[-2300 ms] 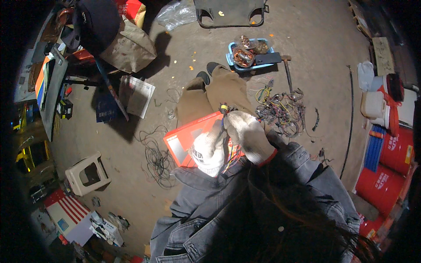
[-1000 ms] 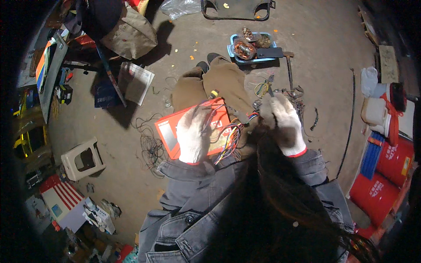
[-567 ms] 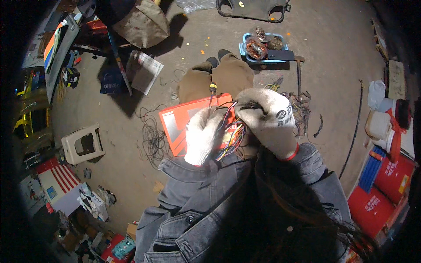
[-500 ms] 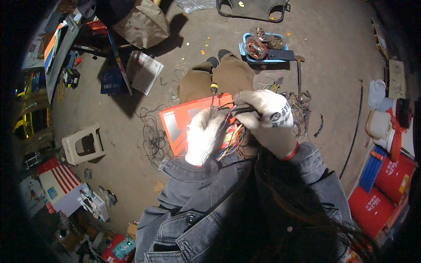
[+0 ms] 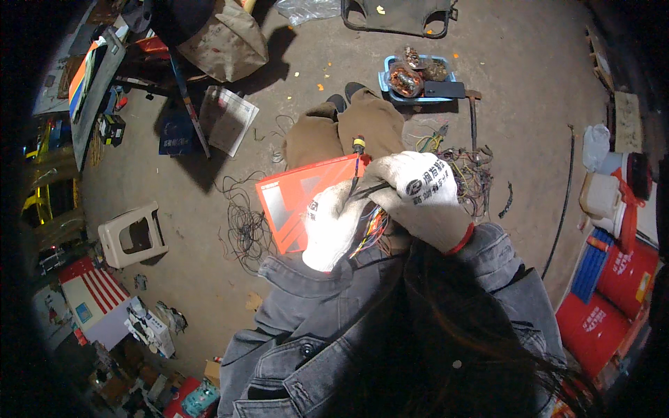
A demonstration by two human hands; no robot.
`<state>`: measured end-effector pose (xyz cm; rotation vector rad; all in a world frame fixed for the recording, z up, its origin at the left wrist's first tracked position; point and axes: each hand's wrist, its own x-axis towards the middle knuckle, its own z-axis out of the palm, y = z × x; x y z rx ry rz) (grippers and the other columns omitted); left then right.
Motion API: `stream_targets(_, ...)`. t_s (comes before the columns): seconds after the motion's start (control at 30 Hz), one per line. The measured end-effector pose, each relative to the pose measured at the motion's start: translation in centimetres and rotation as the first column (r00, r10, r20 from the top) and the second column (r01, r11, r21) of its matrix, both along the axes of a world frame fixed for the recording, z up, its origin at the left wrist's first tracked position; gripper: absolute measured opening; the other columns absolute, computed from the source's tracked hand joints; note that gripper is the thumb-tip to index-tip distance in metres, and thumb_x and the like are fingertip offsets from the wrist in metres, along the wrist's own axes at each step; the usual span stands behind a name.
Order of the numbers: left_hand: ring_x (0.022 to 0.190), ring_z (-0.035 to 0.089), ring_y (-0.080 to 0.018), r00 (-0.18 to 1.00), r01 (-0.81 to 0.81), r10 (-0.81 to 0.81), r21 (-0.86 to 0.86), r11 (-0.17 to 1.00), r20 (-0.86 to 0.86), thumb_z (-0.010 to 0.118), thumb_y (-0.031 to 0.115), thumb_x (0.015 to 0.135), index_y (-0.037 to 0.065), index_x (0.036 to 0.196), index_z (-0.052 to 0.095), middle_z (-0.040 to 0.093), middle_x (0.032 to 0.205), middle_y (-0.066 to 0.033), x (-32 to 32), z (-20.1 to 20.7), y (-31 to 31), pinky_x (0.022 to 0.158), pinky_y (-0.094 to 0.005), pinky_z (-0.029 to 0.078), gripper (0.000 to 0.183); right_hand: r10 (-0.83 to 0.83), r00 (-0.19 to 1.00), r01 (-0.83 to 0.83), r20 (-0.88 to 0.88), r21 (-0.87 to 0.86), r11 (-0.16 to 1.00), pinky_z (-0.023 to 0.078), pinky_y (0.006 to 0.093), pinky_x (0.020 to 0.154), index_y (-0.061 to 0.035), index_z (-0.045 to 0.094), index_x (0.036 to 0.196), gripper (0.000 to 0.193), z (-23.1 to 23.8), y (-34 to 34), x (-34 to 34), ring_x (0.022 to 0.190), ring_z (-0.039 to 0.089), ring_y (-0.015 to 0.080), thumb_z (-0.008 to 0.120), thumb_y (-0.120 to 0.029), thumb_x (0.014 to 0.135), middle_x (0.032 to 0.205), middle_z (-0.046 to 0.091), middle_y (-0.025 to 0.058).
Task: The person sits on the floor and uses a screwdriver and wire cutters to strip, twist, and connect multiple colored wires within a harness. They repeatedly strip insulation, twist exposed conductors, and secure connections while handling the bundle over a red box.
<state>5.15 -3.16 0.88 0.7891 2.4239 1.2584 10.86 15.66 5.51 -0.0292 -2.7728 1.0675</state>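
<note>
On my lap lies a flat red-orange box [image 5: 286,202] with grey patches. Above it my left hand [image 5: 331,226], in a white knit glove, closes on a wiring harness. A black connector with a yellow band [image 5: 358,144] sticks up from the harness, past my left fingertips. My right hand [image 5: 420,195], gloved likewise with dark print on its back, pinches a black sheathed stretch [image 5: 376,189] of the harness close to the left fingers. Loose coloured wires [image 5: 373,230] hang in a bundle below both hands, over the box. The gloves partly hide the harness.
Tangled black wire [image 5: 247,230] lies on the floor at left; mixed wire scraps [image 5: 474,177] lie at right. Beyond my knees are a blue tray [image 5: 418,99] of filled bags and a hammer [image 5: 474,118]. A beige stool [image 5: 132,235] stands left, red boxes [image 5: 596,331] right.
My hands have drawn together, the right moving slightly left and the left slightly right. The yellow-banded connector has shifted right, and the coloured wires hang more bunched.
</note>
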Motion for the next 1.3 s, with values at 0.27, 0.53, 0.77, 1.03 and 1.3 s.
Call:
stream_targets(0.27, 0.090, 0.070, -0.0352, 0.968, -0.094, 0.103, -0.048, 0.994, 0.229, 0.072, 0.021, 0.088, 0.003, 0.104, 0.077, 0.074, 0.097, -0.0189, -0.2, 0.8, 0.2, 0.078, -0.0418, 0.054, 0.025, -0.358, 0.913, 0.346, -0.194, -0.094, 0.933, 0.056, 0.0414, 0.077, -0.0036, 0.072, 0.102, 0.020, -1.8, 1.8, 0.3, 0.094, 0.069, 0.0331, 0.070, -0.008, 0.083, 0.109, 0.069, 0.0160)
stream_targets(0.53, 0.085, 0.071, -0.0315, 0.975, -0.143, 0.134, 0.037, 0.989, 0.179, 0.071, 0.021, 0.089, 0.003, 0.103, 0.078, 0.074, 0.093, -0.0169, -0.1, 0.3, 0.3, 0.076, -0.0392, 0.053, 0.023, -0.564, 0.789, 0.557, -0.243, -0.106, 0.824, 0.054, 0.0425, 0.075, -0.0047, 0.068, 0.109, 0.017, -3.7, 2.7, 0.7, 0.086, 0.070, 0.0347, 0.069, -0.014, 0.095, 0.099, 0.073, 0.0156)
stream_targets(0.77, 0.070, 0.060, -0.0105, 0.527, -0.652, 0.169, 0.269, 0.709, 0.833, 0.066, 0.014, 0.096, -0.003, 0.115, 0.069, 0.069, 0.088, -0.0047, -0.5, 1.1, -0.2, 0.060, -0.0256, 0.047, 0.026, -0.773, 0.635, 0.749, -0.001, -0.246, 0.616, 0.054, 0.0375, 0.077, -0.0009, 0.067, 0.114, 0.024, -3.0, 5.4, 1.0, 0.087, 0.069, 0.0245, 0.067, -0.019, 0.099, 0.100, 0.072, 0.0145)
stream_targets(1.03, 0.068, 0.060, -0.0093, 0.705, -0.452, 0.203, 0.210, 0.867, 0.680, 0.065, 0.013, 0.096, -0.003, 0.114, 0.069, 0.068, 0.084, -0.0034, -1.0, 1.4, 0.2, 0.058, -0.0253, 0.046, 0.025, -0.466, 0.883, 0.434, 0.056, -0.478, 0.764, 0.057, 0.0340, 0.077, -0.0007, 0.069, 0.110, 0.029, 0.3, 2.1, 0.8, 0.082, 0.071, 0.0215, 0.077, -0.015, 0.086, 0.100, 0.073, 0.0117)
stream_targets(1.3, 0.072, 0.065, -0.0116, 0.663, -0.393, 0.116, 0.213, 0.895, 0.739, 0.067, 0.010, 0.093, -0.003, 0.112, 0.069, 0.069, 0.089, -0.0078, -1.1, 2.2, 0.1, 0.063, -0.0254, 0.051, 0.023, -0.172, 0.966, 0.154, -0.194, -0.108, 0.982, 0.059, 0.0367, 0.072, -0.0048, 0.074, 0.098, 0.019, -0.5, 1.1, -0.2, 0.083, 0.074, 0.0307, 0.074, -0.006, 0.079, 0.100, 0.072, 0.0123)
